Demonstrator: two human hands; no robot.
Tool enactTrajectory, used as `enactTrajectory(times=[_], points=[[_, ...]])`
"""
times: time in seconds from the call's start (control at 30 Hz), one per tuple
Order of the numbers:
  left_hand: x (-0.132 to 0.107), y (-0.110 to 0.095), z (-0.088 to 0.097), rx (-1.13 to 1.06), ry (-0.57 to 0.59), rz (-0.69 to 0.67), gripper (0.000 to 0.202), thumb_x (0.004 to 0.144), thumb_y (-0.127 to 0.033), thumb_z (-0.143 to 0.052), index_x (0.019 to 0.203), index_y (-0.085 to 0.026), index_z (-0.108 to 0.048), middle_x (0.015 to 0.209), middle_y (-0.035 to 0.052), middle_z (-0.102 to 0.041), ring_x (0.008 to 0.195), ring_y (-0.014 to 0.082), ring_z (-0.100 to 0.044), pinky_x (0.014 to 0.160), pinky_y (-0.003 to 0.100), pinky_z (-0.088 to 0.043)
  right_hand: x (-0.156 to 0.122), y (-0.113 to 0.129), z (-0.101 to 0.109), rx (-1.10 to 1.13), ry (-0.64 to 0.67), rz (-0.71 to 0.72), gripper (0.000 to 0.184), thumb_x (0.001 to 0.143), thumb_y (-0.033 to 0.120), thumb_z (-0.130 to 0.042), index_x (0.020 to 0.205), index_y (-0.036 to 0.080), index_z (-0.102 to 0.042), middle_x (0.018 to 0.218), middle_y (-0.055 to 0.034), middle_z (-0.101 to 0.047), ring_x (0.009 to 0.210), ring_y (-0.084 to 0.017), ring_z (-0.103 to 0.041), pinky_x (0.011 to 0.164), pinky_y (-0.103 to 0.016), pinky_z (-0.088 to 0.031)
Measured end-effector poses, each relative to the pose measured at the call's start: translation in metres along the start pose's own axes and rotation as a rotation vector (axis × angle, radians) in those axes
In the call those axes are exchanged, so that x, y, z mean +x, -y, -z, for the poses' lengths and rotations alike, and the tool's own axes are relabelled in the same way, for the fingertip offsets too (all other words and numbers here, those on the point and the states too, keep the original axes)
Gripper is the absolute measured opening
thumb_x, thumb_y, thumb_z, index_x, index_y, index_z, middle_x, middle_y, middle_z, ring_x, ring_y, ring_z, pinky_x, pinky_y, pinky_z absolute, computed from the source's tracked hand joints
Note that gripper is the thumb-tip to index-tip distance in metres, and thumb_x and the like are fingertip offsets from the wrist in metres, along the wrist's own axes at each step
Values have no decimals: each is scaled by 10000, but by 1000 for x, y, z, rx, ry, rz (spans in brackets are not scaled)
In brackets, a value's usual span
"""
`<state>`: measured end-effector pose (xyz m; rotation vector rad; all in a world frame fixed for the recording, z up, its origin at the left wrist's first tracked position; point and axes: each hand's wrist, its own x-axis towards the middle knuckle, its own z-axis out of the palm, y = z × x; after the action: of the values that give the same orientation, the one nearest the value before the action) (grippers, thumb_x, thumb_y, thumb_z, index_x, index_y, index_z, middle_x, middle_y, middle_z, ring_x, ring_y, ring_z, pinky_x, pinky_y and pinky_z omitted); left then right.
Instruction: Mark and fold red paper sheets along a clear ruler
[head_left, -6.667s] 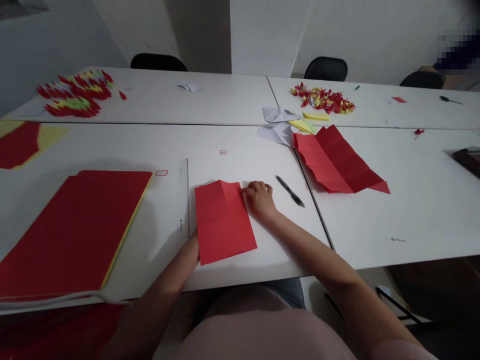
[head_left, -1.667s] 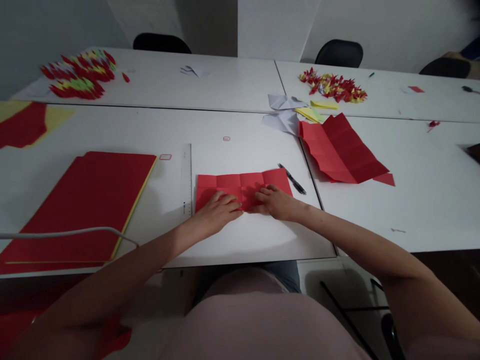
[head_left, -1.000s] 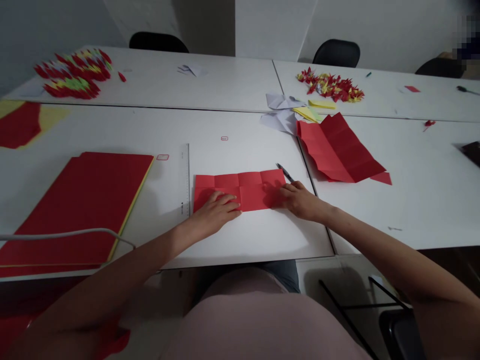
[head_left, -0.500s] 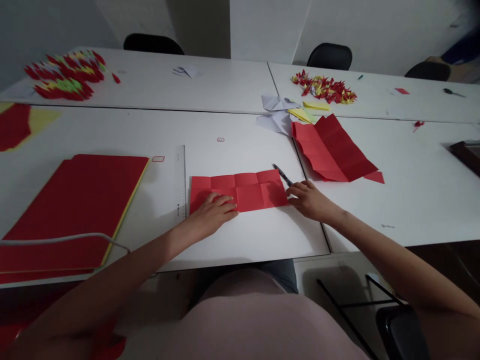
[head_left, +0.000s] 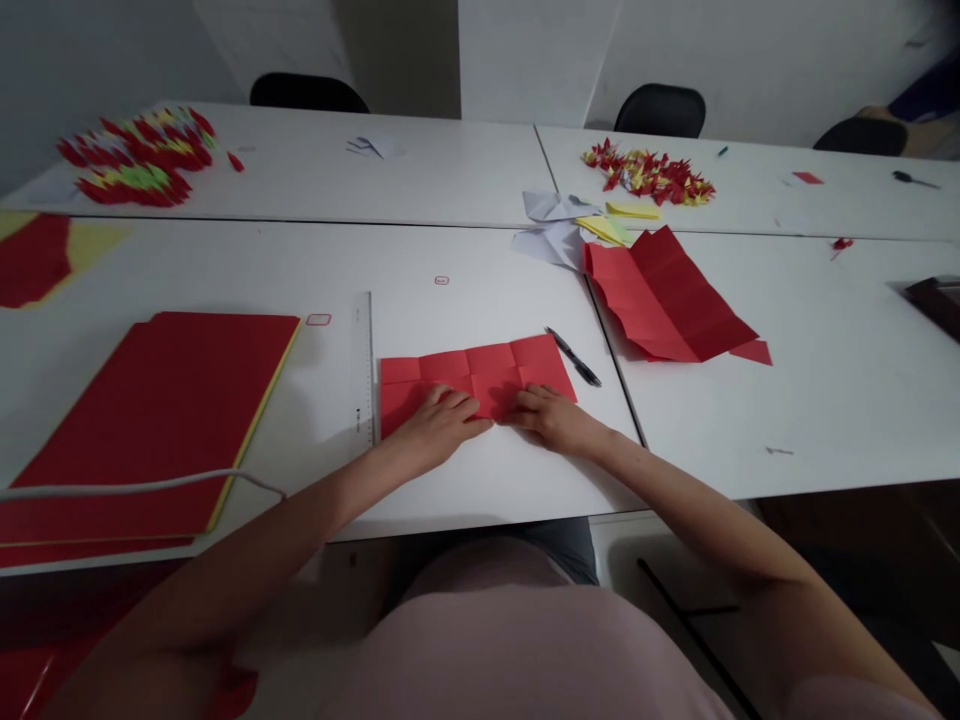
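A creased red paper sheet (head_left: 476, 368) lies flat on the white table (head_left: 457, 300), with a grid of fold lines across it. My left hand (head_left: 439, 425) presses on its lower left part. My right hand (head_left: 551, 418) holds the near edge towards the right, and its fingers nearly meet my left hand's. The sheet's near edge is hidden under both hands. A steel ruler (head_left: 362, 370) lies just left of the sheet, and a black pen (head_left: 574, 357) lies just beyond my right hand.
A stack of red paper (head_left: 150, 430) with yellow underneath lies left, crossed by a white cable (head_left: 142, 487). Right stands another creased red sheet (head_left: 667, 300). Beyond lie white and yellow paper scraps (head_left: 555, 225) and piles of paper cranes (head_left: 649, 173).
My right hand has moved left from the sheet's right end to its near edge, close to my left hand. The pen shows fully now. My view has shifted slightly.
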<state>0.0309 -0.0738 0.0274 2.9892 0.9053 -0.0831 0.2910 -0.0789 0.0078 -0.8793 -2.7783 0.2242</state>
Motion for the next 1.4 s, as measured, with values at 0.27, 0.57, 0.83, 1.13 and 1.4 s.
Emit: enactTrajectory(times=[0.27,0.57,0.83,1.13,1.4], points=[[-18,12,1,-42,-62,-8,384,947,-56,-453,1146,-291,-681,1025,18,-678,1075,229,-506,999,430,-291,-3,-1,-3,51,-45,-10,310,960,157,-525,1202,225,-705,1133,-117,-650,1074,-248,-555,941,-436,-474],[-39,16,9,-77,-73,20,383,936,-42,-467,1125,-280,-701,961,19,-685,1045,226,-516,965,414,-296,-5,-4,-8,15,-83,13,304,982,206,-503,1222,241,-686,1108,-105,-646,1021,-239,-552,891,-413,-483],[-67,24,8,-117,-108,80,426,905,-7,-472,1072,-306,-727,963,12,-709,1032,218,-535,970,418,-278,-6,-5,-6,44,-58,32,317,968,175,-505,1223,220,-688,1097,-120,-646,1009,-242,-538,888,-412,-483],[-103,36,1,-99,-130,126,449,919,-19,-394,1025,-310,-718,940,-1,-708,1021,197,-552,971,410,-267,-7,-5,-8,80,-100,38,299,975,190,-496,1185,227,-707,1077,-106,-636,980,-238,-523,872,-408,-484],[-127,45,13,-16,-81,262,412,849,17,-395,771,-249,-701,932,30,-711,1039,224,-591,975,454,-303,-8,-3,-9,43,-33,-23,343,961,182,-527,1255,278,-673,1149,-108,-641,1094,-272,-521,939,-460,-437]])
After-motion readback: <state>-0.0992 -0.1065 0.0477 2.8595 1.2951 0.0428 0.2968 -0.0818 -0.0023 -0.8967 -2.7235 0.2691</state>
